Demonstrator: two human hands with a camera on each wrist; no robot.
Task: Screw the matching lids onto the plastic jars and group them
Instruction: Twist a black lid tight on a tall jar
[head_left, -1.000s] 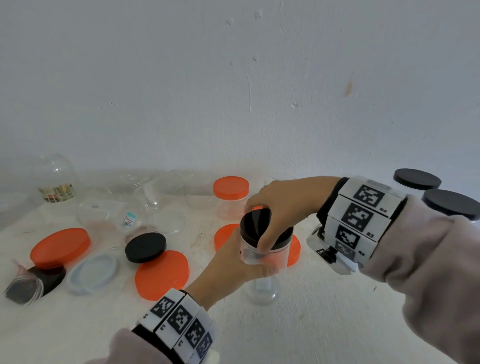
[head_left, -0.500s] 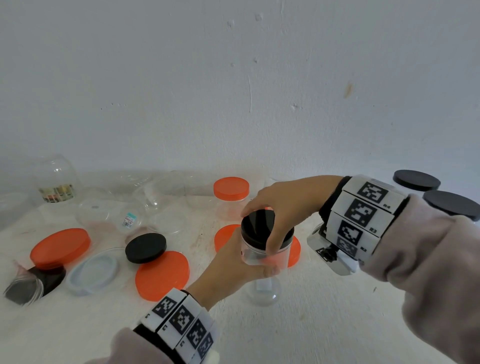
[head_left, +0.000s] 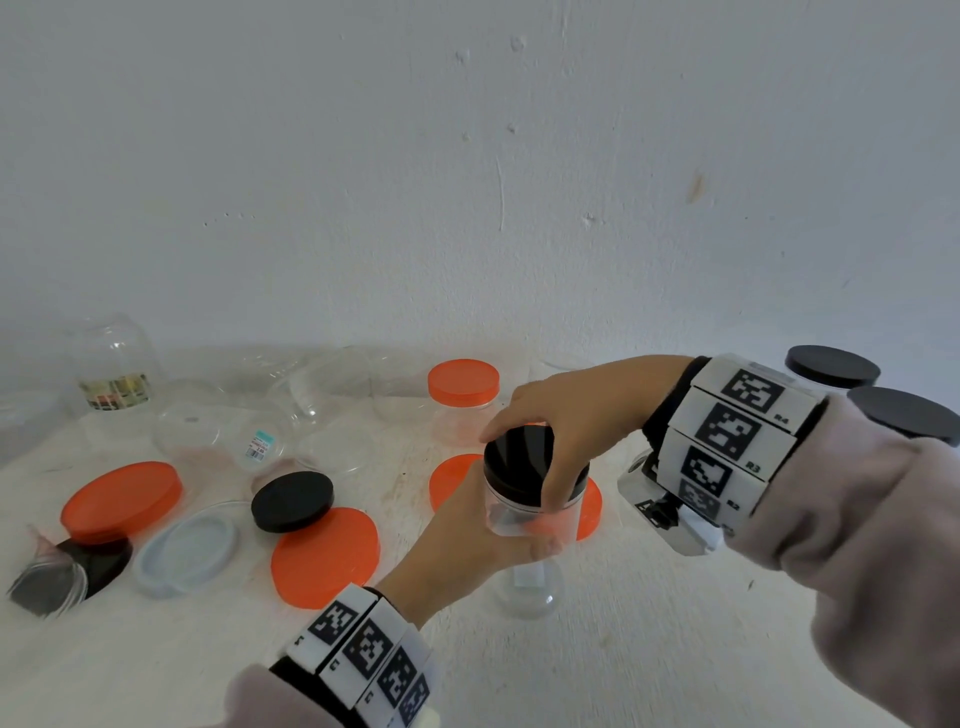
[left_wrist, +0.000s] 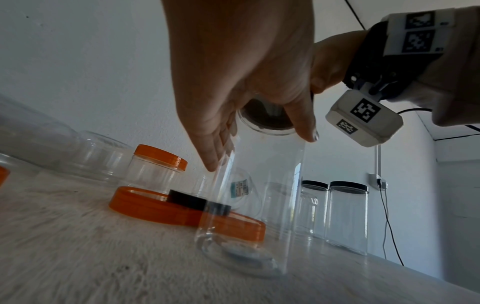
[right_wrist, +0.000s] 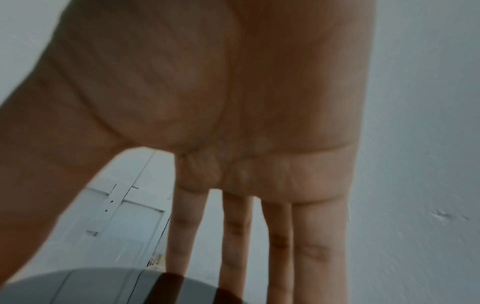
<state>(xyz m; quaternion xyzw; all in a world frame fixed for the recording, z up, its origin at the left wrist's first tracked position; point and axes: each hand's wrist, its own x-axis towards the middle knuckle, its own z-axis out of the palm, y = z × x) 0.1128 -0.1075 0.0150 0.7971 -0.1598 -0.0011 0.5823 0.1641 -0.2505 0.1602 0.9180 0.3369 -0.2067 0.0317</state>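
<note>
A tall clear plastic jar stands upright on the white table. My left hand grips its upper wall from the left, thumb in front. A black lid sits on the jar's mouth, and my right hand holds it from above, fingers and thumb curled round its rim. In the left wrist view the jar rises from the table with my left hand round its neck and the lid dark above. The right wrist view shows my right hand over the lid.
Two black-lidded jars stand at the far right. An orange-lidded jar is behind. Loose orange lids, a black lid and a clear lid lie left. Clear jars lie near the wall.
My right hand's fingers have shifted round the black lid, which looked tilted before and now sits more level on the jar. The left hand and jar stay put.
</note>
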